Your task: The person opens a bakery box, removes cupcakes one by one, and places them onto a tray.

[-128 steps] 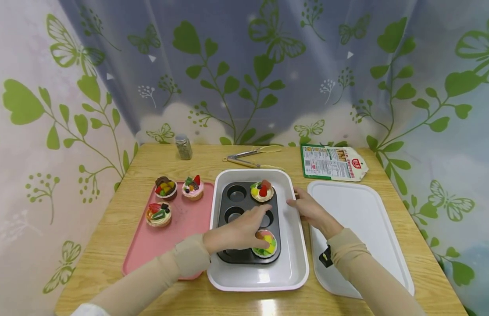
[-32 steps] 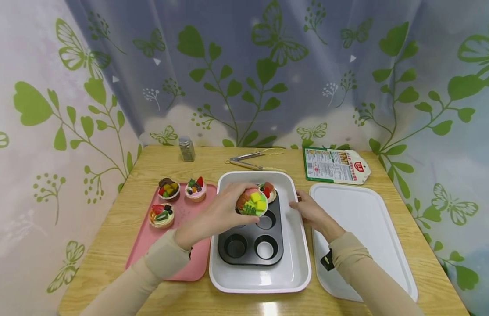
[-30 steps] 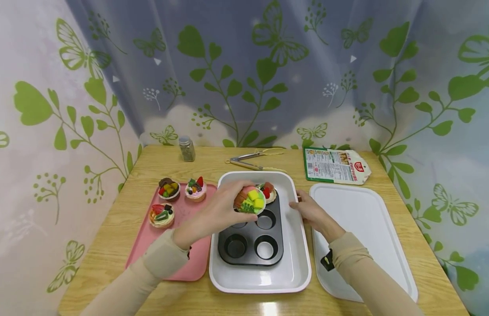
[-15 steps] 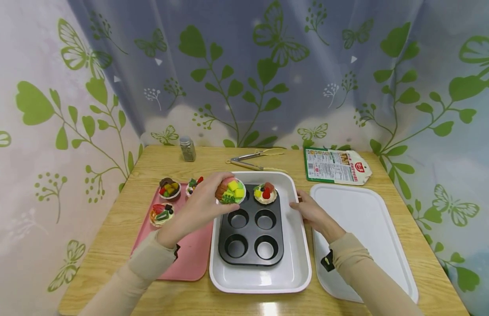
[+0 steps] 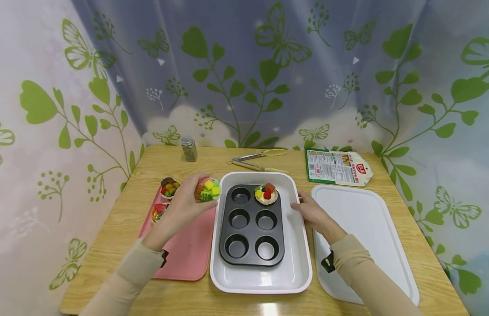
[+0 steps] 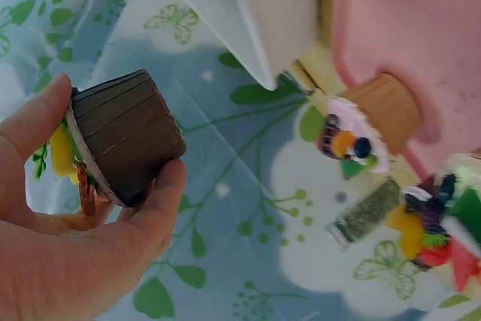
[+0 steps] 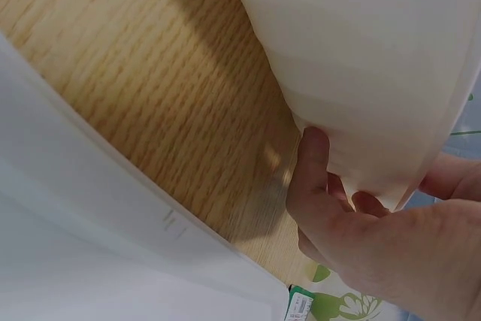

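My left hand holds a cupcake with fruit-like toppings above the pink tray. In the left wrist view, thumb and fingers grip its brown ridged cup. My right hand pinches the right rim of the deep white pan, thumb on the inside and fingers outside. Inside that pan lies a dark muffin tin; one fruit-topped cupcake sits in its far right cup. On the pink tray are a chocolate cupcake, another cupcake, and a pink-cream cupcake, hidden behind my hand in the head view.
A flat white tray lies on the right of the wooden table. Along the back are a glass jar, tongs and a printed food packet. A patterned curtain surrounds the table.
My left hand has taken the cupcake from the muffin tin's near right cup, lifted it and carried it left over the pink tray. My right hand stays on the pan's rim.
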`<state>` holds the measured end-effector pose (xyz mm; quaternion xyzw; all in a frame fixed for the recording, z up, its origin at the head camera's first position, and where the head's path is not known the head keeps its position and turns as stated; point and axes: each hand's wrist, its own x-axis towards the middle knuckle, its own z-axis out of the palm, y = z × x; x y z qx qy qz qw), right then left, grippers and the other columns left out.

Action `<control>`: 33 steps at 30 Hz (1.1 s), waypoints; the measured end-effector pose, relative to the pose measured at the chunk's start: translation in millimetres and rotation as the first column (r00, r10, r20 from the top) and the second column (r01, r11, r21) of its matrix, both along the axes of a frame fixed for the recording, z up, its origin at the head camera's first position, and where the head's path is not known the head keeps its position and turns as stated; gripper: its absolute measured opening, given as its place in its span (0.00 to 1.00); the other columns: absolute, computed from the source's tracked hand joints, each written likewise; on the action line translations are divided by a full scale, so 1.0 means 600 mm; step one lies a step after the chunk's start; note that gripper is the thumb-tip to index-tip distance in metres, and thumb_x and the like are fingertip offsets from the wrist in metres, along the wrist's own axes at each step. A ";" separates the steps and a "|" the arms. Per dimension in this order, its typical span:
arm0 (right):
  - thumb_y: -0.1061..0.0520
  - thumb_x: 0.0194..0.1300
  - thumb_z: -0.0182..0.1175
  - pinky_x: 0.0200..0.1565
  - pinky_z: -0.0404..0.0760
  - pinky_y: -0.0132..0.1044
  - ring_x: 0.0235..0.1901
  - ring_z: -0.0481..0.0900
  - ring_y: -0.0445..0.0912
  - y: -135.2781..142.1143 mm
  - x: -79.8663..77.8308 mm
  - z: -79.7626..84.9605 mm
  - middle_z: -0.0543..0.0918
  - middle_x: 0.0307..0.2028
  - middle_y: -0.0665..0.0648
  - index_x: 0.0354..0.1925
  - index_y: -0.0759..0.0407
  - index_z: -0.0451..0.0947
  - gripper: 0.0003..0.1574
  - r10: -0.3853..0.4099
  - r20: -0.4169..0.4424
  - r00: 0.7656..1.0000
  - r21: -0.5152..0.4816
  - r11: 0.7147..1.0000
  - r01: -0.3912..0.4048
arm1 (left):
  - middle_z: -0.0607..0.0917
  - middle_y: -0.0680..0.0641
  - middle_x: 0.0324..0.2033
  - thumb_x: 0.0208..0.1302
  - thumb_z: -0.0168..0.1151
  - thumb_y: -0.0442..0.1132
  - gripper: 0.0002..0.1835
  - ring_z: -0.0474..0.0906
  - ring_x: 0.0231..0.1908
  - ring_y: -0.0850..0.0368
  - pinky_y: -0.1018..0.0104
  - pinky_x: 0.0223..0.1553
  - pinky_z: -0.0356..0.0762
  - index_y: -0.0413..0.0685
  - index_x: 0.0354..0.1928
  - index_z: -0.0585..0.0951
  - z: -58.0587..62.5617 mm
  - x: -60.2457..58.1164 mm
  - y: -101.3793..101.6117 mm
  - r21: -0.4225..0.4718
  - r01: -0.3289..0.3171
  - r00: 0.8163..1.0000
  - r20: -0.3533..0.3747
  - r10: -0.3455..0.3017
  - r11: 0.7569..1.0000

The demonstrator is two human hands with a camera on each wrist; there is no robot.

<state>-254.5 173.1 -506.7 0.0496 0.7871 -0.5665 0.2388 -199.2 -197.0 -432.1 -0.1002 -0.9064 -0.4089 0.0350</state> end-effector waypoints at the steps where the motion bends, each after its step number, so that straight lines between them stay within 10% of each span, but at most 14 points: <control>1: 0.59 0.81 0.47 0.59 0.83 0.57 0.64 0.75 0.63 0.001 0.000 0.001 0.65 0.70 0.73 0.81 0.64 0.49 0.38 0.004 -0.002 1.000 -0.001 1.000 -0.004 | 0.75 0.39 0.69 0.61 0.79 0.42 0.42 0.76 0.63 0.42 0.43 0.64 0.78 0.44 0.75 0.69 -0.004 -0.001 -0.005 -0.001 -0.011 1.000 0.005 0.011 1.000; 33: 0.59 0.82 0.46 0.59 0.83 0.57 0.68 0.73 0.66 -0.004 0.000 -0.003 0.63 0.72 0.72 0.82 0.62 0.47 0.38 -0.009 0.007 1.000 0.015 1.000 0.009 | 0.71 0.30 0.66 0.64 0.73 0.40 0.40 0.74 0.63 0.36 0.39 0.66 0.74 0.32 0.71 0.63 -0.119 -0.010 -0.056 -0.123 -0.096 0.971 0.208 0.121 0.988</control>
